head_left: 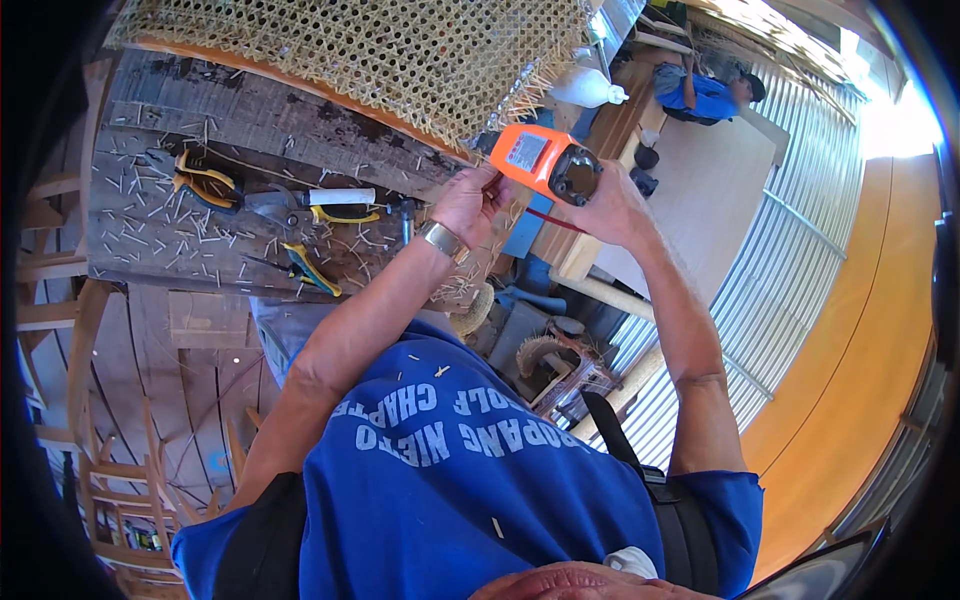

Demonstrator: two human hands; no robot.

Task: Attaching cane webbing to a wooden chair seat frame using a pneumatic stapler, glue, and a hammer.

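Our right hand (614,206) clamps a boxy tool (538,163); left hand (466,208), we can't tell. Woven cane (390,60) and pliers (208,188) crowd our table (180,92).

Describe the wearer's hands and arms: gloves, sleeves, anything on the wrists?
Left hand and right hand are ungloved. A shiny metallic wristband circles the left wrist; the right wrist shows none. Blue short sleeves end above the elbows.

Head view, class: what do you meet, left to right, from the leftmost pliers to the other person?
Orange-and-black pliers, yellow-and-teal pliers, left hand, orange tool, right hand, other person.
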